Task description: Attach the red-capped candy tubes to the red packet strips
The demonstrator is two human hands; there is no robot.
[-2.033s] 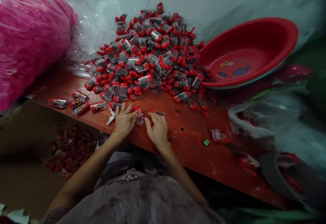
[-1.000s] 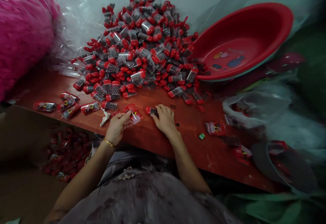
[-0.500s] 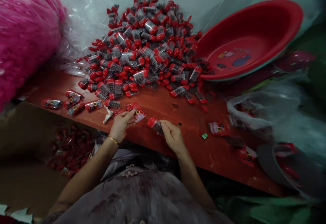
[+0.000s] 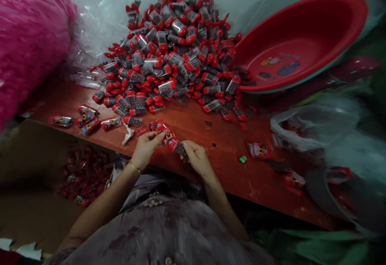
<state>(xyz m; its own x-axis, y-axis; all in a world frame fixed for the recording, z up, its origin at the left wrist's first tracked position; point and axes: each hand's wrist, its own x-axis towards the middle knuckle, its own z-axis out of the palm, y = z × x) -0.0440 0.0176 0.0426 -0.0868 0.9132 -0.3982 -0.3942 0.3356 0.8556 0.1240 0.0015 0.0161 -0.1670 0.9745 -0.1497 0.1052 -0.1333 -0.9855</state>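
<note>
since a moment ago my right hand (image 4: pixel 196 158) has brought its pinched red-capped tube (image 4: pixel 177 147) against the printed sleeve (image 4: pixel 164 133) my left hand (image 4: pixel 146 146) grips, a few wrapped tubes (image 4: pixel 87 120) done, the big pile (image 4: pixel 177 52) left.

A heap of capped tubes (image 4: pixel 177 52) lies at the back of the table (image 4: pixel 223 168), with a basin (image 4: pixel 301 40) tilted to its right. Wrapped packets (image 4: pixel 86 119) lie left of both hands (image 4: pixel 146 146) near the front edge; below, left, what looks like a box (image 4: pixel 75 174) holds more.
</note>
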